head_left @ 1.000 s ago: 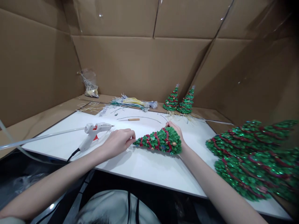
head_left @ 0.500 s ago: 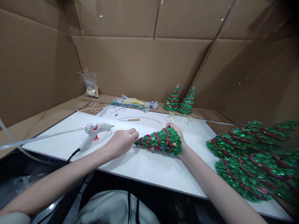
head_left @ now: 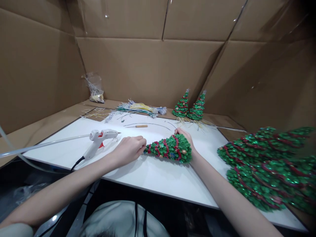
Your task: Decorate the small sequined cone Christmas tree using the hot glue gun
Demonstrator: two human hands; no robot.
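Note:
A small decorated Christmas tree (head_left: 170,148), green with red garland and tiny baubles, lies on its side above the white board, its tip to the left. My left hand (head_left: 130,149) is closed at that tip; its fingertips hide the very end. Behind the wide base is my right hand (head_left: 185,135), its fingers partly hidden by the branches and curled against the tree. A thin dark wire (head_left: 172,125) sticks out at the right fingertips; whether they pinch it I cannot tell. To the left of my left hand rests a white hot glue gun (head_left: 95,143) with a long glue stick.
A wooden-handled tool (head_left: 141,126) and a long dark wire lie mid-board. Wire bundles (head_left: 142,108) and two small trees (head_left: 181,105) stand along the back. Larger trees (head_left: 266,171) fill the right side. Cardboard walls (head_left: 148,69) surround the board (head_left: 158,182).
The dark wire end near my right fingertips has shifted slightly left. Both hands hold nearly the same place around the tree, which has turned only a little.

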